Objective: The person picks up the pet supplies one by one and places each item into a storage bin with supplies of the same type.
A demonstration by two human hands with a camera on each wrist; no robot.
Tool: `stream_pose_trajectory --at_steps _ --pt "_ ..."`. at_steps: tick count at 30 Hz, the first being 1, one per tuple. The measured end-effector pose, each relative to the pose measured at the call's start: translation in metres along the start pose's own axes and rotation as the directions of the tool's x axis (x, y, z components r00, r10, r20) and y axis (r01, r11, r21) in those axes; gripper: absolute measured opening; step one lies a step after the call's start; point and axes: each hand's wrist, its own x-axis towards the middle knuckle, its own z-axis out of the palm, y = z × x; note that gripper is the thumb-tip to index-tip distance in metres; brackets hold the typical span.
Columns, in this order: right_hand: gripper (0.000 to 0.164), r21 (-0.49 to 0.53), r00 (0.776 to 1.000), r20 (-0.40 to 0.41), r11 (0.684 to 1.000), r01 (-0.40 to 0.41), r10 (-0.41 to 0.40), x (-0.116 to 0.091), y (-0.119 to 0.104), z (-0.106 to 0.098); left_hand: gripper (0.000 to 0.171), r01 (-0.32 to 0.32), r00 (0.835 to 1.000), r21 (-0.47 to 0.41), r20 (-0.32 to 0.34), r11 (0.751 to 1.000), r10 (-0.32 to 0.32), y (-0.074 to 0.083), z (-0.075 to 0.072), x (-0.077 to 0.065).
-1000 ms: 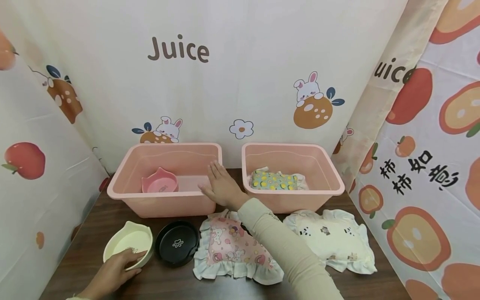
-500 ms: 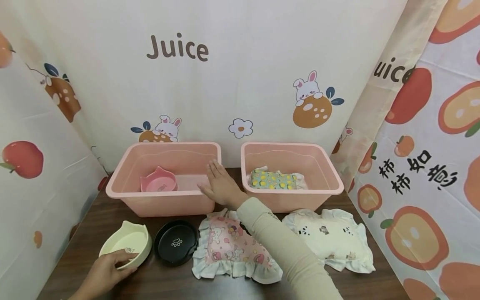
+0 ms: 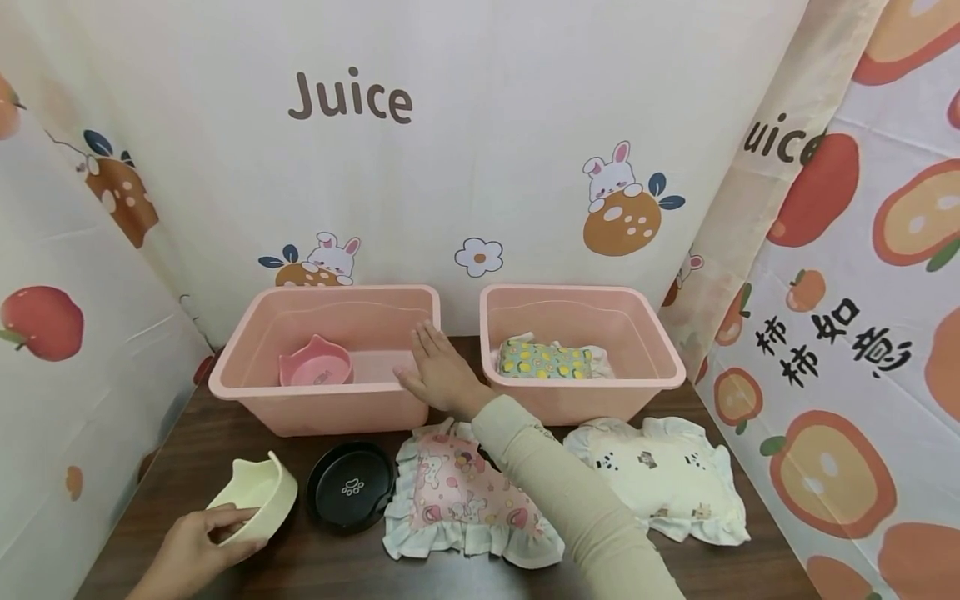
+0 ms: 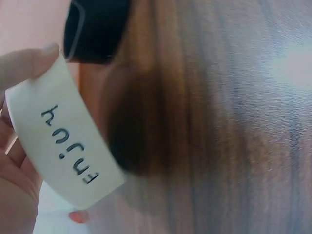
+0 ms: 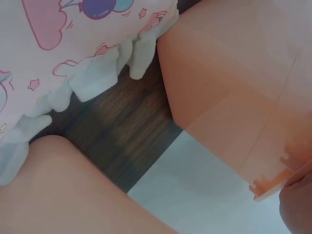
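Note:
My left hand (image 3: pixel 198 546) pinches the near edge of a pale yellow cat-eared pet bowl (image 3: pixel 273 502), thumb outside and fingers inside. The bowl is tilted up, its far side raised; in the left wrist view its wall (image 4: pixel 66 136) shows dark lettering above a shadow on the wood. Beside it lies a black round pet bowl (image 3: pixel 351 487) with a paw print. My right hand (image 3: pixel 442 372) lies with straight fingers over the right end of the left pink bin (image 3: pixel 337 412). A pink cat-eared bowl (image 3: pixel 318 363) sits inside that bin.
The right pink bin (image 3: pixel 592 400) holds a small lemon-print pillow (image 3: pixel 546 360). In front lie a pink frilled pillow (image 3: pixel 465 492), partly under my right forearm, and a cream frilled pillow (image 3: pixel 667 475). Printed curtains (image 3: pixel 480 150) surround the dark wooden table (image 3: pixel 330 567).
My left hand has shifted slightly left and toward me, tipping the pale yellow bowl so its far side rises. My right hand keeps its place on the bin.

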Motion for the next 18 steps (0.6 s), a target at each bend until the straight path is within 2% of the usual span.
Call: stream_pose_trajectory --at_steps 2,4,6,9,11,14,17,18 --pt "0.076 0.004 1.0 0.003 1.0 0.0 0.0 0.0 0.0 0.001 0.042 0.11 0.99 -0.011 0.086 0.994 -0.108 0.003 -0.009 -0.001" --pt "0.076 0.005 1.0 0.005 1.0 -0.002 0.002 0.0 -0.001 0.001 0.048 0.19 0.97 -0.037 0.161 0.981 -0.182 0.005 -0.018 -0.001" --pt "0.076 -0.001 1.0 0.005 1.0 -0.002 0.002 0.0 -0.002 0.001 0.052 0.231 0.953 -0.068 0.218 0.971 -0.212 0.006 -0.026 -0.002" --pt "0.075 -0.005 1.0 0.003 1.0 -0.001 0.001 0.001 -0.002 0.002 0.05 0.245 0.939 -0.095 0.272 0.965 -0.212 0.009 -0.037 -0.003" --pt "0.075 -0.006 1.0 0.002 1.0 0.002 -0.002 0.001 -0.002 0.002 0.048 0.236 0.937 -0.101 0.288 0.966 -0.199 0.01 -0.045 -0.004" --pt "0.075 -0.002 1.0 -0.003 1.0 0.007 -0.007 0.001 -0.002 0.003 0.039 0.161 0.958 -0.114 0.256 0.98 -0.127 0.012 -0.053 -0.005" --pt "0.075 -0.002 1.0 -0.012 1.0 0.006 -0.006 0.001 -0.001 0.003 0.03 0.04 0.983 -0.14 0.18 0.989 -0.014 0.016 -0.058 -0.006" --pt "0.075 -0.004 1.0 -0.016 1.0 0.006 -0.006 0.001 0.0 0.003 0.027 -0.008 0.987 -0.149 0.155 0.989 0.031 0.018 -0.059 -0.006"
